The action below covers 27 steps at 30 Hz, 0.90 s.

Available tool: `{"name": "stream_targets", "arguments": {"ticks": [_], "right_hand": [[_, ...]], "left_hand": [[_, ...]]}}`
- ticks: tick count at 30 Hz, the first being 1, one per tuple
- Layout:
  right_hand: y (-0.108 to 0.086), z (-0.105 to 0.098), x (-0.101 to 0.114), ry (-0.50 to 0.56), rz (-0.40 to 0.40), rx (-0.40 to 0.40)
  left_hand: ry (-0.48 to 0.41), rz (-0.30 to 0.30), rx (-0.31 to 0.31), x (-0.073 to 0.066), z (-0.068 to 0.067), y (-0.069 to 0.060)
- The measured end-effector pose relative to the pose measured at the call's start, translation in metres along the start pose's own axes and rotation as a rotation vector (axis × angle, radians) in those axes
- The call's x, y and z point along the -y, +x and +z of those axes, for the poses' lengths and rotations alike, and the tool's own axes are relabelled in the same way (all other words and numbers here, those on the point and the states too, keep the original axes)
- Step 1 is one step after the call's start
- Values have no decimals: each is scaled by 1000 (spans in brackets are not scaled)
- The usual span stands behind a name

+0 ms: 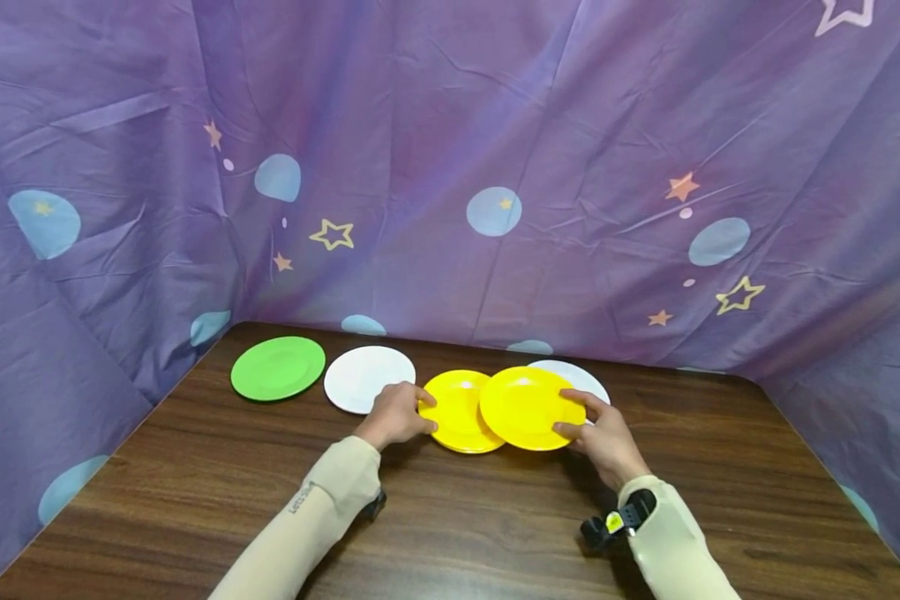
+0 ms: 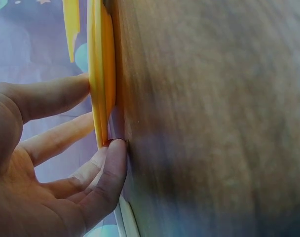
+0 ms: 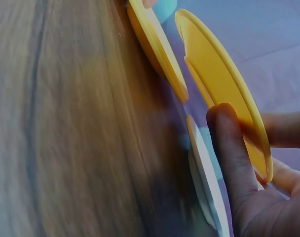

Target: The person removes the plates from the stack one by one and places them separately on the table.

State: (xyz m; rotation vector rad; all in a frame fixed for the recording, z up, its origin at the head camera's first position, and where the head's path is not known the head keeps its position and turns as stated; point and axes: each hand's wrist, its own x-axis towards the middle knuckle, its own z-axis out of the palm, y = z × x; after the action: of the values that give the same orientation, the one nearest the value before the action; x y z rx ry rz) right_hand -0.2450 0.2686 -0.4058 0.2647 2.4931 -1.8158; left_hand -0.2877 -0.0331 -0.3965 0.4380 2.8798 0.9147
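Note:
My right hand (image 1: 607,437) grips a yellow plate (image 1: 528,408) by its right rim, thumb on one face and fingers on the other. In the right wrist view this plate (image 3: 229,84) is raised and tilted, apart from the stack below. My left hand (image 1: 399,414) holds the left edge of a stack of yellow plates (image 1: 453,412). Seen edge-on in the left wrist view, the stack (image 2: 101,74) shows more than one rim, with fingertips (image 2: 118,150) at its lower edge. The raised plate overlaps the stack's right side in the head view.
A white plate (image 1: 360,375) lies left of the stack, and a green plate (image 1: 277,368) farther left. Behind the raised yellow plate, other white plateware (image 1: 581,379) is partly hidden. Everything stands on a brown wooden table (image 1: 450,525), with a purple curtain (image 1: 435,167) behind it.

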Motion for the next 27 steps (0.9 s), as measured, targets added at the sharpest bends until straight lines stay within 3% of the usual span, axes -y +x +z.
{"name": "stream_targets", "arguments": {"ticks": [17, 27], "right_hand": [[-1, -54, -14, -73, 33, 11], [-3, -81, -24, -71, 83, -34]], "left_hand": [[16, 26, -16, 1, 1, 2], [31, 25, -14, 2, 3, 2]]}}
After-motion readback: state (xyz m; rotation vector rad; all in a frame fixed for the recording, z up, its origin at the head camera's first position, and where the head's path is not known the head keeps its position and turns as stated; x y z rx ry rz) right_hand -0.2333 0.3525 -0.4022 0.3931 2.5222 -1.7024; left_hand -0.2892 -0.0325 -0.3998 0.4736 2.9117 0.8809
